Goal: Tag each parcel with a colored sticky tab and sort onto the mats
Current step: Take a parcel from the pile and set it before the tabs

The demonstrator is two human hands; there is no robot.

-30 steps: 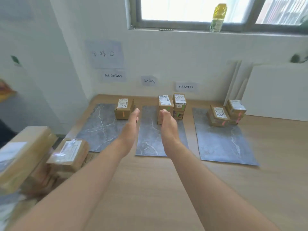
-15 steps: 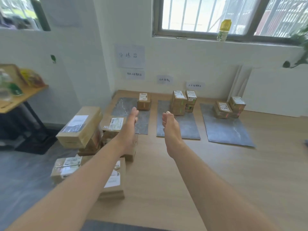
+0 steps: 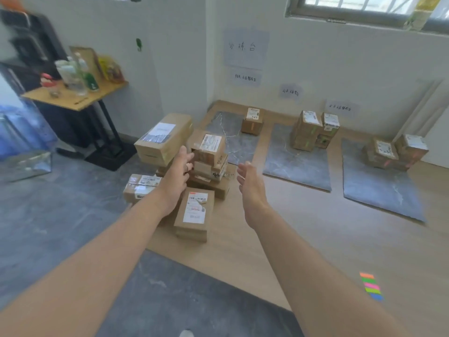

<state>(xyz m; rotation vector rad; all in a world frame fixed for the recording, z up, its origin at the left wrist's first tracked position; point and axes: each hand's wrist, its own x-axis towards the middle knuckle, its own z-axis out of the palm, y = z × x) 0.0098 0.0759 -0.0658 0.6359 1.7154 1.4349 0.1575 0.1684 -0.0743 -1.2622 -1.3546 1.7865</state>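
A heap of brown cardboard parcels lies on the wooden floor at centre left. Its topmost small parcel (image 3: 209, 147) carries a white label. My left hand (image 3: 176, 176) reaches out with straight fingers, its tips just left of that parcel. My right hand (image 3: 250, 183) is held out open, a little to the right of the heap, holding nothing. Three grey marble mats lie by the wall: the left mat (image 3: 228, 135) holds one parcel (image 3: 252, 120), the middle mat (image 3: 296, 164) a stack (image 3: 313, 130), the right mat (image 3: 379, 188) another stack (image 3: 393, 152). A strip of coloured sticky tabs (image 3: 371, 286) lies on the floor at lower right.
A long parcel (image 3: 163, 139) tops the left of the heap; a flat one (image 3: 195, 214) lies nearest me. A small wooden table (image 3: 75, 98) with bottles stands at the left. A water jug (image 3: 21, 132) sits at far left. Paper signs hang on the wall above the mats.
The view has swung left and down, away from the mats toward the heap. Both hands have moved with it and now flank the heap's top parcel; the sticky tabs have come into view.
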